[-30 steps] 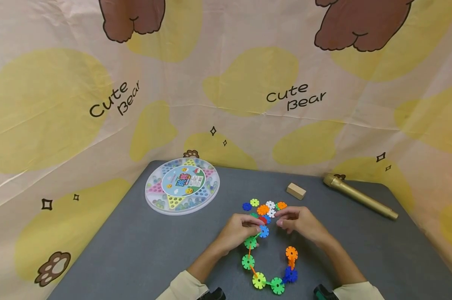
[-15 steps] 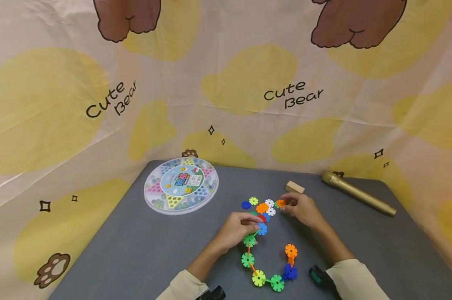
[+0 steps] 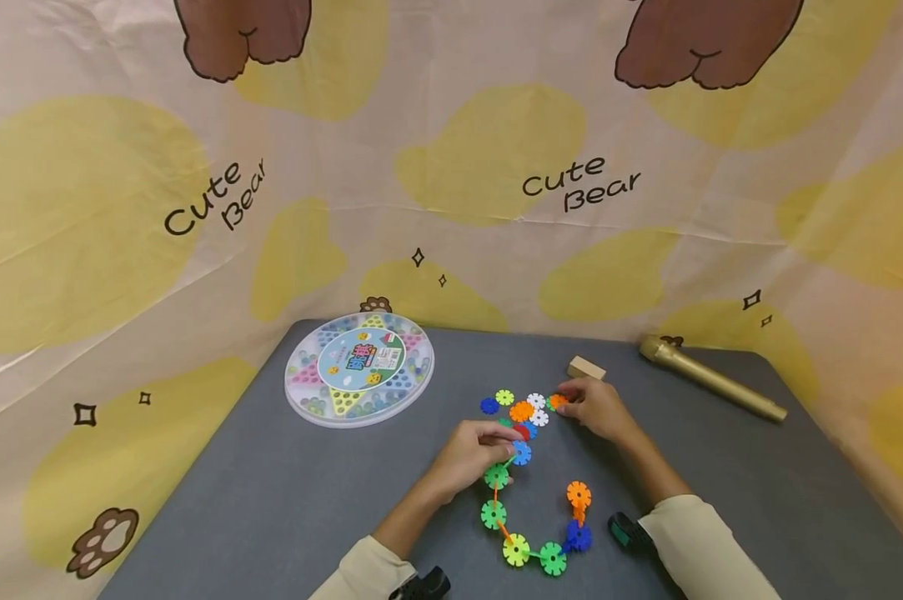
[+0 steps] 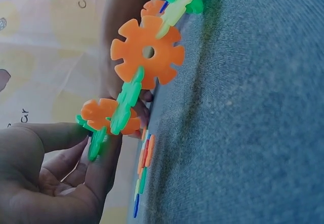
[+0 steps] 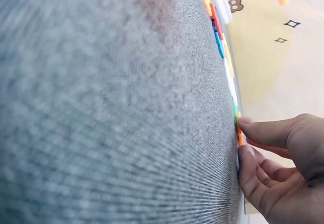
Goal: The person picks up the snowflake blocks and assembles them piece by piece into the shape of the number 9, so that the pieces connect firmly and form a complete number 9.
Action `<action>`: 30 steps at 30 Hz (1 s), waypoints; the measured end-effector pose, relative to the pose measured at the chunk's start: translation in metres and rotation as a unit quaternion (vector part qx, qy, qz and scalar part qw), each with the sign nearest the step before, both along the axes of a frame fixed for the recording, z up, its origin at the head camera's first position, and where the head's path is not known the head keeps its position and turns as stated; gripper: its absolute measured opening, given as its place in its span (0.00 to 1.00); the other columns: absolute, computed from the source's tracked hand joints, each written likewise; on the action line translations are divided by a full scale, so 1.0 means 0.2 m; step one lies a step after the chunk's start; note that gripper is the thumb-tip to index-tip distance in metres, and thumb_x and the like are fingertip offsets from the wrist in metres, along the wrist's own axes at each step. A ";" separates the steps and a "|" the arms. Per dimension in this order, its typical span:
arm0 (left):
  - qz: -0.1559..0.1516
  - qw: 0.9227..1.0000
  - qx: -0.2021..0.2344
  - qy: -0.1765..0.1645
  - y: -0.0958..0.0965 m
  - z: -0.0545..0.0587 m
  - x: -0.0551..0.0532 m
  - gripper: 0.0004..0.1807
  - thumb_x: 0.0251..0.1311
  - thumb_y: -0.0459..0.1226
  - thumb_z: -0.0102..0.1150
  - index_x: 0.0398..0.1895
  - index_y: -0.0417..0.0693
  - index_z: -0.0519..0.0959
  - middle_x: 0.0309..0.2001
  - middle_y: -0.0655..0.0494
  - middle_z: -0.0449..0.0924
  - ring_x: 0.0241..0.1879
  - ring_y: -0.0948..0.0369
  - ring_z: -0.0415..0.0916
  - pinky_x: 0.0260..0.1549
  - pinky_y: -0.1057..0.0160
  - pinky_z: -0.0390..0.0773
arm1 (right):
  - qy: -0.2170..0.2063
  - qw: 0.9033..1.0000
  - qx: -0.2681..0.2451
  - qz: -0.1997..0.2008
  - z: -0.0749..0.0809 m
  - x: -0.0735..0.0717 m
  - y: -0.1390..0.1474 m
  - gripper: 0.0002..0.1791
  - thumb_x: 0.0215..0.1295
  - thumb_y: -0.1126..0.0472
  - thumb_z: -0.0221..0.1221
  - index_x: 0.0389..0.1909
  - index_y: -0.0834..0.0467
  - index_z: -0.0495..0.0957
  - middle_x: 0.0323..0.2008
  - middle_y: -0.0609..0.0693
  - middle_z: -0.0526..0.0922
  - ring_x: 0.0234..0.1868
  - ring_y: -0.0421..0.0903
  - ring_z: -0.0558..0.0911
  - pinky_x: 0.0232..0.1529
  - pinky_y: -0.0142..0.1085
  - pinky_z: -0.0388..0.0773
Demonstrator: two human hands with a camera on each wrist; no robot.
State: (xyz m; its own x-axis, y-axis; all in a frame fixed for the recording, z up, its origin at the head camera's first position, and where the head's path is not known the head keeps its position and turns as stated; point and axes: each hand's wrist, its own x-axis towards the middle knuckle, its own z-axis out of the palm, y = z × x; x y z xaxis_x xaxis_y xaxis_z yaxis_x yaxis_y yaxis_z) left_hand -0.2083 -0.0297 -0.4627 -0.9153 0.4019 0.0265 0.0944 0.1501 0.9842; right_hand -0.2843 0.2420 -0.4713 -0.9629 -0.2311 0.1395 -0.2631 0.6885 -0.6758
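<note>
A curved chain of notched plastic snowflake discs (image 3: pixel 516 550), in green, yellow, orange and blue, is linked slot to slot. My left hand (image 3: pixel 469 457) pinches its far left end; in the left wrist view a green snowflake disc (image 4: pixel 97 144) sits between thumb and fingers, joined to an orange one (image 4: pixel 148 51) further along by more discs. My right hand (image 3: pixel 597 407) reaches to the right side of a group of loose discs. Thumb and finger pinch an orange snowflake disc (image 5: pixel 240 137) lying by a green one, low over the table.
Loose discs, among them a white one (image 3: pixel 539 417) and a dark blue one (image 3: pixel 489 406), lie between the hands. Behind them are a wooden block (image 3: pixel 586 367), a gold microphone-shaped stick (image 3: pixel 714 382) and a round Chinese checkers board (image 3: pixel 359 371) on the grey table (image 3: pixel 271 500).
My right hand has moved away from the left hand, back to the orange disc at the group's right side, and now pinches it. The left hand keeps its hold on the chain.
</note>
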 end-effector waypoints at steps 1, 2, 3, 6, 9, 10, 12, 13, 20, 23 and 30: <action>-0.001 1.000 0.001 -0.002 0.00 0.00 0.00 0.11 0.69 0.31 0.65 0.50 0.37 0.89 0.45 0.48 0.90 0.38 0.58 0.86 0.37 0.70 0.81 | 0.001 1.000 0.004 0.001 0.00 -0.01 0.00 0.18 0.65 0.66 0.72 0.53 0.70 0.85 0.39 0.60 0.88 0.25 0.43 0.80 0.26 0.33 0.80; -0.003 1.000 0.003 -0.004 0.00 0.00 0.00 0.11 0.69 0.31 0.65 0.51 0.37 0.89 0.46 0.48 0.90 0.39 0.57 0.87 0.37 0.70 0.82 | 0.000 1.000 0.007 0.001 0.00 -0.01 0.00 0.18 0.64 0.66 0.73 0.52 0.70 0.86 0.38 0.59 0.87 0.25 0.43 0.80 0.26 0.33 0.80; -0.004 1.000 0.004 -0.005 0.00 0.00 0.00 0.11 0.69 0.31 0.65 0.51 0.37 0.89 0.46 0.48 0.90 0.39 0.56 0.87 0.37 0.70 0.82 | -0.001 1.000 0.009 0.000 -0.01 -0.01 0.01 0.17 0.64 0.66 0.73 0.51 0.70 0.86 0.37 0.58 0.87 0.25 0.43 0.80 0.26 0.33 0.80; -0.005 1.000 0.004 -0.003 0.00 0.01 0.00 0.12 0.69 0.31 0.65 0.51 0.36 0.88 0.48 0.48 0.90 0.40 0.59 0.87 0.38 0.71 0.82 | -0.004 1.000 0.011 -0.009 -0.01 -0.01 0.01 0.14 0.63 0.66 0.74 0.47 0.67 0.87 0.34 0.55 0.84 0.26 0.43 0.79 0.27 0.33 0.78; -0.005 1.000 0.001 0.001 0.00 0.01 0.00 0.12 0.69 0.30 0.65 0.51 0.36 0.88 0.48 0.48 0.90 0.38 0.63 0.85 0.37 0.71 0.80 | 0.000 1.000 0.006 -0.016 0.00 0.00 0.01 0.12 0.62 0.66 0.74 0.43 0.65 0.85 0.32 0.53 0.82 0.28 0.44 0.77 0.29 0.33 0.75; -0.006 1.000 0.000 0.003 0.00 0.01 0.00 0.12 0.69 0.30 0.66 0.51 0.36 0.89 0.47 0.49 0.90 0.37 0.64 0.84 0.36 0.71 0.80 | 0.001 1.000 0.004 -0.019 0.00 0.00 0.01 0.12 0.62 0.66 0.74 0.43 0.64 0.84 0.31 0.52 0.82 0.29 0.44 0.77 0.29 0.33 0.75; -0.006 1.000 -0.003 0.006 0.00 0.01 0.00 0.12 0.68 0.30 0.66 0.51 0.37 0.89 0.48 0.49 0.90 0.36 0.65 0.83 0.36 0.71 0.79 | 0.006 1.000 0.004 -0.016 0.00 0.02 0.02 0.11 0.63 0.66 0.74 0.43 0.64 0.84 0.29 0.50 0.82 0.29 0.44 0.76 0.29 0.33 0.73; -0.006 1.000 -0.004 0.008 0.00 0.01 0.00 0.12 0.68 0.31 0.66 0.51 0.37 0.89 0.48 0.49 0.90 0.36 0.65 0.82 0.36 0.71 0.79 | 0.006 1.000 0.003 -0.013 0.00 0.03 0.02 0.11 0.63 0.66 0.73 0.43 0.64 0.84 0.29 0.50 0.81 0.28 0.44 0.77 0.28 0.33 0.73; -0.001 1.000 -0.005 0.007 0.00 0.02 0.01 0.11 0.67 0.32 0.68 0.50 0.39 0.90 0.48 0.50 0.90 0.34 0.65 0.81 0.33 0.70 0.77 | -0.029 0.999 -0.027 0.007 0.03 0.11 0.01 0.09 0.67 0.67 0.70 0.47 0.63 0.86 0.27 0.50 0.85 0.24 0.45 0.80 0.26 0.34 0.79; 0.000 1.000 -0.007 0.005 0.00 0.01 0.00 0.11 0.67 0.32 0.67 0.50 0.38 0.90 0.47 0.50 0.91 0.33 0.66 0.80 0.32 0.70 0.76 | -0.056 0.997 -0.050 0.014 0.05 0.15 -0.01 0.08 0.68 0.67 0.69 0.46 0.62 0.87 0.27 0.51 0.86 0.25 0.46 0.82 0.27 0.36 0.82; 0.013 1.000 -0.008 0.007 0.00 0.01 0.00 0.10 0.67 0.31 0.66 0.48 0.40 0.91 0.42 0.50 0.91 0.35 0.66 0.81 0.34 0.70 0.78 | -0.084 0.991 -0.093 0.056 0.10 0.22 -0.05 0.07 0.69 0.64 0.69 0.44 0.61 0.86 0.29 0.55 0.87 0.29 0.50 0.85 0.30 0.39 0.83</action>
